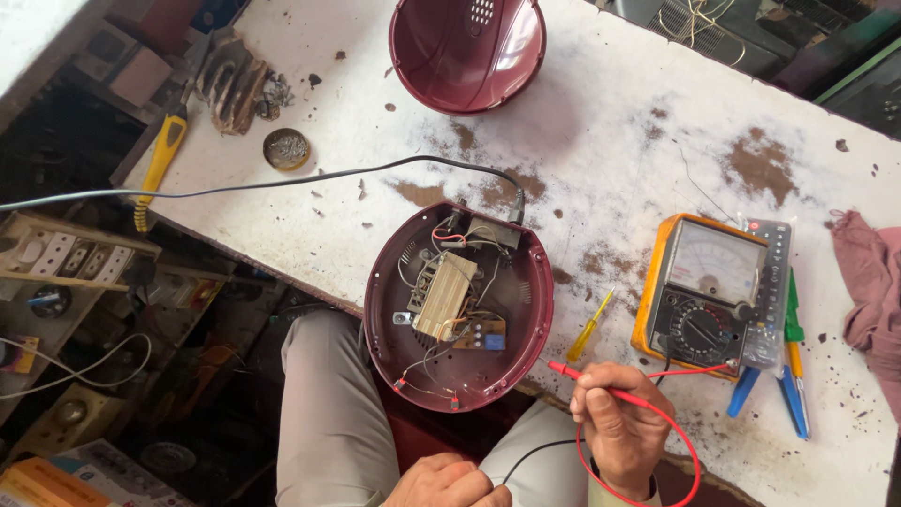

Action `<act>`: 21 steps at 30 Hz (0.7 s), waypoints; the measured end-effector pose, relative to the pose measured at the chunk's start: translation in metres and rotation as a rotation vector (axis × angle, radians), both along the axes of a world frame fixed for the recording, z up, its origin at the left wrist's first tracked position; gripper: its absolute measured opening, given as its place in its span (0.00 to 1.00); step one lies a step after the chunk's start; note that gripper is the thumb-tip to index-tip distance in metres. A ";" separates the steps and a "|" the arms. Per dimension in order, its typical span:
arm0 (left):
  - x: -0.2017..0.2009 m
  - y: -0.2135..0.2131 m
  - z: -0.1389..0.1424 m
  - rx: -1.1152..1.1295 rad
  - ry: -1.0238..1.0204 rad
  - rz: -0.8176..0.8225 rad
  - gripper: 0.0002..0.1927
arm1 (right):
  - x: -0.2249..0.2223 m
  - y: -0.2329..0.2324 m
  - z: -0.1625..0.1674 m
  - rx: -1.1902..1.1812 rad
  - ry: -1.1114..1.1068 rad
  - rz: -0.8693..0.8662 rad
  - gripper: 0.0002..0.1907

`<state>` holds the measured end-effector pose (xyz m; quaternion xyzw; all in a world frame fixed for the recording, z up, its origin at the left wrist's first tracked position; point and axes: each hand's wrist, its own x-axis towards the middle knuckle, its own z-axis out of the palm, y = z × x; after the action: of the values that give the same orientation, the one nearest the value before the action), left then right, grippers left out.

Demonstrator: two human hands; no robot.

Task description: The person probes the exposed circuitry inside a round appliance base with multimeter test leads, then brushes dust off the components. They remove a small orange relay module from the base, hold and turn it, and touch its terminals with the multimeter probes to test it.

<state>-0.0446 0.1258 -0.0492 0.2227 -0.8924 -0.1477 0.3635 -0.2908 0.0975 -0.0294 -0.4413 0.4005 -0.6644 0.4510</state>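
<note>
An opened maroon appliance shell (530, 282) lies at the table's near edge, showing a transformer (442, 294), a small circuit board and thin wires. My right hand (619, 427) grips a red multimeter probe (574, 371), its tip pointing left toward the shell's rim. The red lead loops below the hand. My left hand (446, 482) rests low over my lap, closed around a black lead (535, 453). An analog multimeter in an orange case (704, 293) sits right of the shell.
The matching maroon cover (466, 47) lies upside down at the table's far side. A small yellow screwdriver (588, 328), blue and green pens (793, 376), a pink rag (868, 282), a round tin (285, 148) and a yellow-handled tool (160, 160) are on the worn white table (619, 131). A black cable (235, 186) runs left.
</note>
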 end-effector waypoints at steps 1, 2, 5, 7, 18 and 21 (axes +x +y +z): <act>0.001 -0.001 0.000 0.010 0.011 -0.001 0.10 | 0.001 0.000 0.000 0.012 0.018 -0.011 0.07; 0.001 -0.001 0.001 0.019 0.022 -0.001 0.09 | 0.001 0.001 0.000 0.023 0.037 -0.022 0.07; 0.001 -0.003 0.001 0.037 0.046 0.008 0.08 | 0.000 0.001 -0.002 0.011 0.052 -0.017 0.07; 0.000 -0.003 0.001 0.034 0.059 0.010 0.08 | -0.002 0.001 -0.005 -0.007 0.034 -0.007 0.08; -0.025 -0.013 0.040 0.295 0.091 0.153 0.19 | 0.003 0.008 0.015 -0.038 0.186 0.058 0.08; -0.024 -0.016 0.058 0.508 0.198 0.120 0.09 | -0.002 0.026 0.027 -0.030 0.163 0.158 0.10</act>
<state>-0.0685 0.1101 0.0093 0.3435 -0.7720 -0.3662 0.3896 -0.2923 0.1240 -0.0022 -0.5308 0.3898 -0.5946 0.4613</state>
